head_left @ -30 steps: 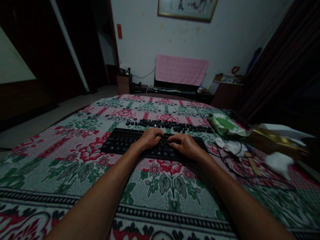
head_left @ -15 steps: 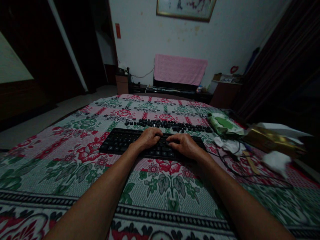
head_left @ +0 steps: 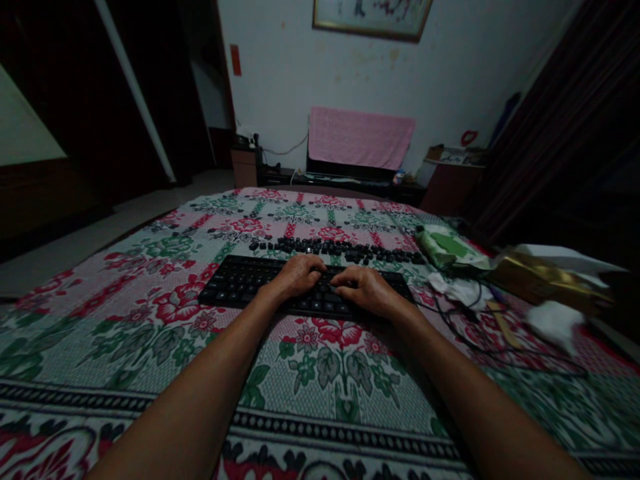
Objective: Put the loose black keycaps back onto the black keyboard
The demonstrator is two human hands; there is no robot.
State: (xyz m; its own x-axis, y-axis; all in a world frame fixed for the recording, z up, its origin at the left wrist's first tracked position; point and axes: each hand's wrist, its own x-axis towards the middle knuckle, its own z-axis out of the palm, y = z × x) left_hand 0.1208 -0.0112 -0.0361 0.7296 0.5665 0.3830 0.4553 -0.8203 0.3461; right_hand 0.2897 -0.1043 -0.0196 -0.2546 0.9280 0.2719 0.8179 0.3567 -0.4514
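Observation:
A black computer keyboard (head_left: pixel 235 283) lies crosswise on the flowered cloth, some of its keys in place and its middle mostly covered by my hands. My left hand (head_left: pixel 299 275) rests over the middle keys, fingers curled in and thumb close to the index finger; what they hold, if anything, is hidden. Just right of it, my right hand (head_left: pixel 367 288) bends over the keyboard, thumb and index tip nearly together at the keys. Anything between them is too small and dark to name. Behind the keyboard runs a long row of loose black keycaps (head_left: pixel 350 252).
To the right lie a green and white soft pack (head_left: pixel 447 247), crumpled white tissue (head_left: pixel 460 291), a gold box (head_left: pixel 537 273) and a black cable (head_left: pixel 463 339). The patterned cloth (head_left: pixel 165 363) spreads over the table. A pink towel (head_left: pixel 360 137) hangs by the far wall.
My right thumb and index finger have shifted slightly left and drawn closer together. My left hand and the keyboard look almost unchanged.

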